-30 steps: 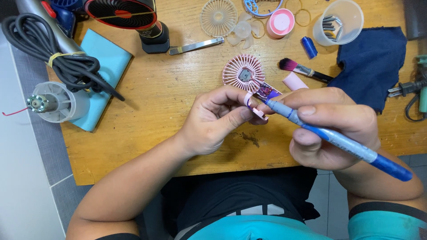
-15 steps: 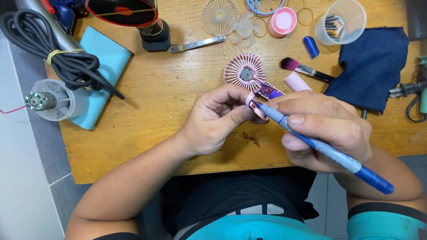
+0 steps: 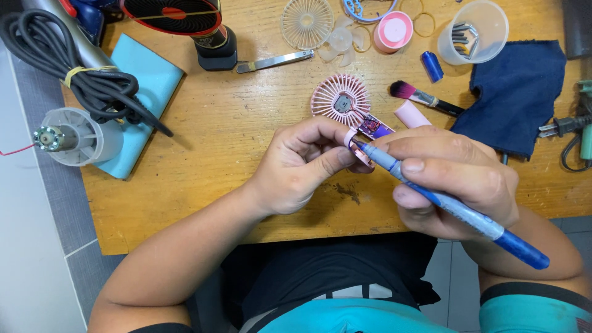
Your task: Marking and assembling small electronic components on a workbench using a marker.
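My left hand pinching the handle of a small pink fan over the wooden table, my right hand closed around a blue pen-like tool, tip at the fan's open circuit board, makeup brush just beside, dark blue cloth beyond

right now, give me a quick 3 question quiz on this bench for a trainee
1. True or false: the right hand holds a blue pen-shaped tool.
2. What do the left hand fingers pinch? A) the pink fan body B) the makeup brush C) the clear cup
3. Fill in: the dark blue cloth lies to the ___ of the brush.

Key: 1 true; 2 A; 3 right
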